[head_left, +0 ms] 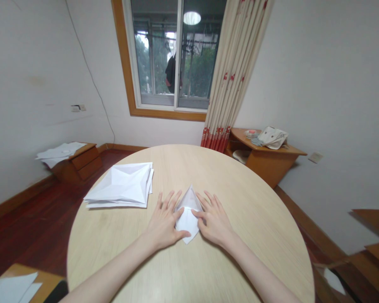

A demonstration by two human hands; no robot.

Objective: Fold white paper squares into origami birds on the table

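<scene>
A folded piece of white paper [187,223], kite-shaped with a point at top and bottom, lies on the round wooden table [240,202] in front of me. My left hand [166,221] rests along its left side, fingers spread on the table, with the thumb and index finger on the paper. On the opposite side my right hand [214,219] has its thumb pressing the paper near the middle fold, the other fingers stretched out past the right edge. Both hands touch the paper without gripping it.
A stack of creased white paper sheets [123,185] sits at the table's left. Beyond the table are a low drawer cabinet [86,162] with papers, a corner stand [268,160] holding a cloth bag [273,137], a curtain [230,75] and a window. More white paper [14,288] lies at lower left.
</scene>
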